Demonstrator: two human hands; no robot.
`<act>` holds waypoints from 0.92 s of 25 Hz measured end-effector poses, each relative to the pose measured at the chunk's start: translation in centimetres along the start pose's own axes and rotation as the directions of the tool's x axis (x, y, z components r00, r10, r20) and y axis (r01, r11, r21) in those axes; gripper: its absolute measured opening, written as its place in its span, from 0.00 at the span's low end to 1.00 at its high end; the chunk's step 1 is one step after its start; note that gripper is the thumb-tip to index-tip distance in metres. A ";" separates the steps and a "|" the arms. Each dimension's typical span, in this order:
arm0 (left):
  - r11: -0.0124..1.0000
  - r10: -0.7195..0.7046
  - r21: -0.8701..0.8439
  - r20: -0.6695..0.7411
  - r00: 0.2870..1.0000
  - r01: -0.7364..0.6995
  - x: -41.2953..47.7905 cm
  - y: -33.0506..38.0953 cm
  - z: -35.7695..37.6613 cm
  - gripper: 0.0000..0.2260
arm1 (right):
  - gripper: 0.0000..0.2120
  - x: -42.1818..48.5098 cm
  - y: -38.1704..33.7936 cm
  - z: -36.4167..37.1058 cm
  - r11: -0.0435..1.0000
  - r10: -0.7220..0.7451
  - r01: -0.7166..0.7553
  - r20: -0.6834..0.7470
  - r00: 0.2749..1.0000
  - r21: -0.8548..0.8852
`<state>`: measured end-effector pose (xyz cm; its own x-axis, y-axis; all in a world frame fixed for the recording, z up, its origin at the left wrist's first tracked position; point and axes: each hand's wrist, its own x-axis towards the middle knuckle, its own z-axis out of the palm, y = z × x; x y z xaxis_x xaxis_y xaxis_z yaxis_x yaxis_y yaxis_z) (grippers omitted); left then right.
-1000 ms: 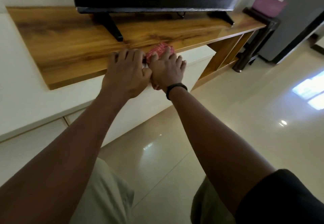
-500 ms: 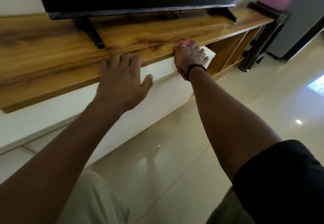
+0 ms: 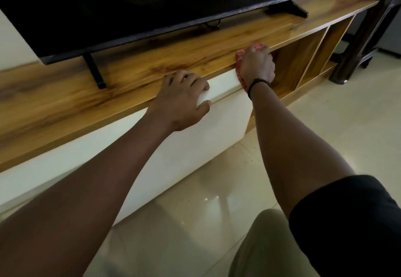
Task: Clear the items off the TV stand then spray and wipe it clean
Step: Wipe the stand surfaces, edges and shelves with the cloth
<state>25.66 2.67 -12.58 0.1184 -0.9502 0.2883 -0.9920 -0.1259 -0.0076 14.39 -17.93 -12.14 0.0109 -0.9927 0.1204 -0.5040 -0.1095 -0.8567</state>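
Observation:
The TV stand (image 3: 65,101) has a glossy wood-grain top over a white front. My right hand (image 3: 257,67) presses a red cloth (image 3: 238,56) against the stand's front edge, just left of the open wooden shelf. Most of the cloth is hidden under the hand. My left hand (image 3: 184,98) rests on the top's front edge with fingers curled over it and the thumb on the white front, holding nothing. No loose items lie on the visible part of the top.
A black TV (image 3: 141,5) stands on two legs (image 3: 94,70) over the stand's back half. Open wooden compartments (image 3: 303,59) sit at the right end. A dark side table (image 3: 368,27) with a purple object stands beyond. Glossy floor tiles (image 3: 325,124) lie below.
My right hand slid the red cloth rightward along the front edge, away from my left hand. The left hand stayed on the edge. The view has moved closer and to the right.

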 end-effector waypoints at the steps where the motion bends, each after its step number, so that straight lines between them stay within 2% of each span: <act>1: 1.000 0.001 0.019 -0.006 1.000 -0.001 -0.1 0.1 0.2 0.21 | 0.24 -0.1 0.5 0.0 0.989 0.001 0.004 -0.034 0.999 0.145; 3: 0.999 -0.004 0.032 -0.003 1.000 0.004 -0.1 0.3 0.1 0.20 | 0.24 -2.3 1.6 0.7 0.910 -0.011 0.072 -0.149 0.989 0.409; 5: 0.999 -0.017 0.033 0.003 1.000 0.017 -0.2 0.5 -0.1 0.20 | 0.24 -7.5 3.3 2.5 0.800 0.012 0.122 -0.218 0.976 0.587; 7: 0.999 -0.017 0.044 0.002 1.000 0.017 0.0 0.6 -0.1 0.20 | 0.26 -14.3 4.7 5.1 0.720 0.073 0.014 -0.095 0.993 0.694; 9: 0.998 -0.022 0.055 0.014 1.000 0.021 -0.2 0.7 -0.2 0.19 | 0.28 -19.1 4.5 6.9 0.692 0.123 -0.117 0.043 0.991 0.712; 10: 0.998 -0.029 0.061 0.018 0.999 0.028 -0.2 0.8 -0.2 0.19 | 0.28 -19.2 3.7 7.2 0.676 0.121 -0.109 0.036 0.992 0.729; 13: 0.997 -0.036 0.067 0.023 0.999 0.035 -0.1 0.8 -0.4 0.21 | 0.29 -12.6 2.4 7.1 0.707 0.175 -0.014 -0.155 0.972 0.707; 14: 0.998 -0.035 0.057 0.025 0.999 0.033 -0.1 0.8 -0.4 0.21 | 0.28 -10.0 3.2 7.0 0.716 0.218 -0.027 -0.186 0.958 0.697; 16: 0.999 -0.034 0.040 0.019 0.999 0.033 0.0 0.8 -0.1 0.20 | 0.25 -6.3 7.2 7.7 0.694 0.321 -0.134 -0.137 0.937 0.708; 18: 0.999 -0.035 0.032 0.003 0.999 0.035 0.0 0.8 -0.1 0.19 | 0.22 -5.4 12.4 8.7 0.568 0.496 -0.321 -0.005 0.868 0.758; 19: 0.999 -0.034 0.037 -0.003 0.999 0.035 -0.1 0.8 -0.1 0.18 | 0.21 -5.9 14.8 9.4 0.458 0.585 -0.435 0.106 0.804 0.775; 21: 0.998 -0.038 0.046 -0.005 0.999 0.039 0.0 0.9 -0.1 0.18 | 0.24 -8.4 17.3 10.7 0.170 0.717 -0.669 0.375 0.588 0.724; 22: 0.998 -0.042 0.048 -0.002 0.999 0.042 0.0 1.0 -0.1 0.18 | 0.26 -9.9 17.4 11.1 0.086 0.725 -0.750 0.475 0.498 0.656; 23: 0.998 -0.045 0.048 0.001 0.999 0.045 0.0 1.0 -0.2 0.19 | 0.26 -11.6 16.6 11.5 0.047 0.711 -0.779 0.527 0.466 0.625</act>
<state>24.68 2.56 -12.41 0.1628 -0.9439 0.2873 -0.9825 -0.1819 -0.0409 15.87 -8.80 -33.55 0.1013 -0.5673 -0.8173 0.5076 0.7360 -0.4479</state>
